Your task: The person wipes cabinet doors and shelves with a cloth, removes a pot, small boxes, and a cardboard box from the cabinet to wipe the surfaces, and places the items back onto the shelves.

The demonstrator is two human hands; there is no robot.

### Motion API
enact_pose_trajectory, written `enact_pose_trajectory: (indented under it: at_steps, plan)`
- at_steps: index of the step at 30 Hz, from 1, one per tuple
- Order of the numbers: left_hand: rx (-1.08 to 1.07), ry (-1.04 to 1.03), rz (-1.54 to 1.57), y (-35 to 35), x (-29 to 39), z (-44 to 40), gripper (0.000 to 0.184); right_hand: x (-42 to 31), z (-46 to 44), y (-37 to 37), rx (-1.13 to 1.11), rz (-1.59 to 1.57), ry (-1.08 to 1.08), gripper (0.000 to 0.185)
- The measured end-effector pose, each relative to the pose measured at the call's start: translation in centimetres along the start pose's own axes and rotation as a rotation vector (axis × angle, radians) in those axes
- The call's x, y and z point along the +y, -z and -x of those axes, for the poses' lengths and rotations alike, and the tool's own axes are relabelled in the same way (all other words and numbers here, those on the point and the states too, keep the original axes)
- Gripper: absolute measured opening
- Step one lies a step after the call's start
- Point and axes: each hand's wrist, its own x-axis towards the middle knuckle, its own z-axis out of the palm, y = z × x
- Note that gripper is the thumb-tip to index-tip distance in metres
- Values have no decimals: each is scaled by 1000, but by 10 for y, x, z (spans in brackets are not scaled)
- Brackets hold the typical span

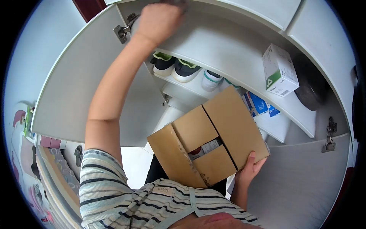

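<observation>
My right hand [249, 168] grips the lower right corner of a brown cardboard box [236, 129], thumb along its edge. The box rests tilted against my body. Its flaps are folded down, and a gap between them shows something grey and red inside. My left arm stretches up to the top shelf of the cabinet, where my left hand [160, 23] is closed near the upper edge of the view. A dark, blurred thing shows at its fingers; I cannot make out what it is.
An open door [84, 72] stands at left, another open door [301, 183] at lower right. The upper shelf [213, 45] bears a white carton [280, 70] beside a dark round object [310, 86]. Dark sneakers [185, 70], white shoes [211, 80] and blue packages [257, 103] sit below.
</observation>
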Motion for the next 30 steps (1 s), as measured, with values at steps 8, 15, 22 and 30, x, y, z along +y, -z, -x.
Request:
enact_pose_trajectory:
  at_steps: [8,15,22,30]
  plan:
    - [-205,-324,383,-139,-31,-70,52,-9,1,-3,71,24,-30,42]
    - [-122,-20,95,-98,-44,0,37,-13,5,-8,93,-25,-60,46]
    - [-244,102,409,-7,-37,115,35,-9,12,4,34,16,24,42]
    - [281,67,566,-18,-6,28,37,-13,12,6,5,-17,20,42]
